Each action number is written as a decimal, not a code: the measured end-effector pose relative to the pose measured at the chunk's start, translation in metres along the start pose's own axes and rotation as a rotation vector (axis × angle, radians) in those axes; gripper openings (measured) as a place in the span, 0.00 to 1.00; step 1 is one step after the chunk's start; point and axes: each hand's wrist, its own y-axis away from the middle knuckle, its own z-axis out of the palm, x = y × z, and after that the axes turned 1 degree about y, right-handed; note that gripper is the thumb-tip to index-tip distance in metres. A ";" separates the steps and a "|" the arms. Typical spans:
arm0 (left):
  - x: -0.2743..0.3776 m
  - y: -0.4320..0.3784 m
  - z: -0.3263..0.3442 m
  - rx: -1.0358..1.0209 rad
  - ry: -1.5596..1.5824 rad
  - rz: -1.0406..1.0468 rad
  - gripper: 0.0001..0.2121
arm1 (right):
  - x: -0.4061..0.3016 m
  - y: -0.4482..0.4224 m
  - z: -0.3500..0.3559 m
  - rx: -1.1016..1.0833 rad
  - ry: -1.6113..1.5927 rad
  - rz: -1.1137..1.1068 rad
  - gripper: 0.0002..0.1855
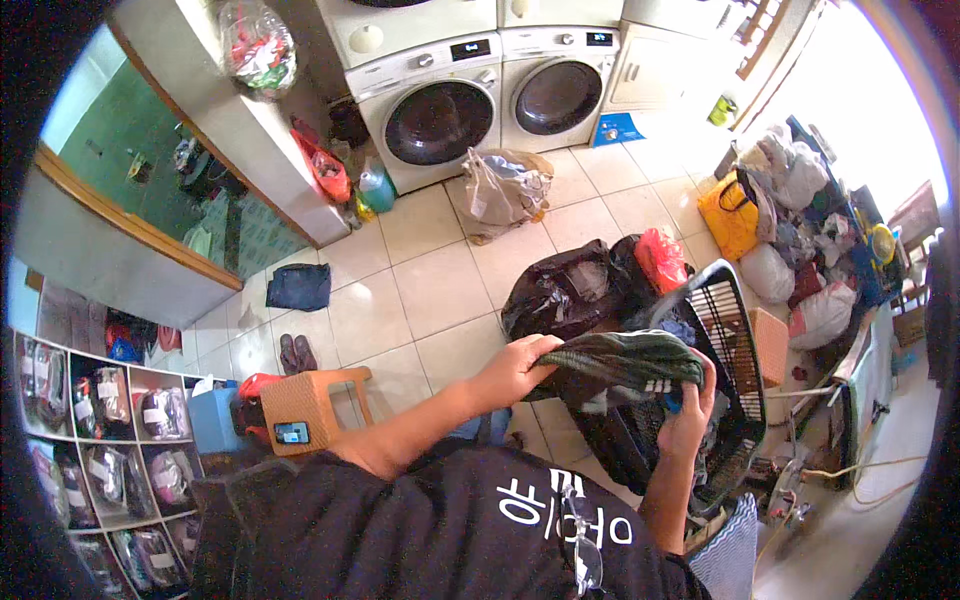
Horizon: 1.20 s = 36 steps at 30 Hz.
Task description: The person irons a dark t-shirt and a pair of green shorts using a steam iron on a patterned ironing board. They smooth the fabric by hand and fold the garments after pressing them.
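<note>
Both my hands hold a dark green garment stretched between them. My left hand grips its left end, with the fingers closed on the cloth. At the other end my right hand has its fingers around the fabric, near some white stripes. Below and to the right of the garment stands a black plastic laundry basket, tilted in view, with dark clothes inside. A black plastic bag lies on the floor just beyond the garment. The garment's lower part hangs over dark cloth, so where it ends is hard to tell.
Two front-loading washing machines stand at the far wall, a tan plastic bag before them. An orange stool bearing a phone is at left, by a cubby shelf of packed clothes. Bags pile up at right. Folded dark cloth lies on the tiles.
</note>
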 end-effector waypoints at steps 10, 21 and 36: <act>-0.076 0.016 -0.098 0.266 -0.042 -0.142 0.14 | 0.045 -0.061 0.145 -0.224 -0.230 0.528 0.17; -0.183 0.013 -0.276 0.188 0.367 -0.486 0.12 | 0.165 -0.149 0.306 -0.818 1.072 -0.073 0.22; -0.340 0.037 -0.374 -0.118 -0.211 -0.914 0.23 | 0.341 -0.387 0.511 -0.983 0.479 0.528 0.14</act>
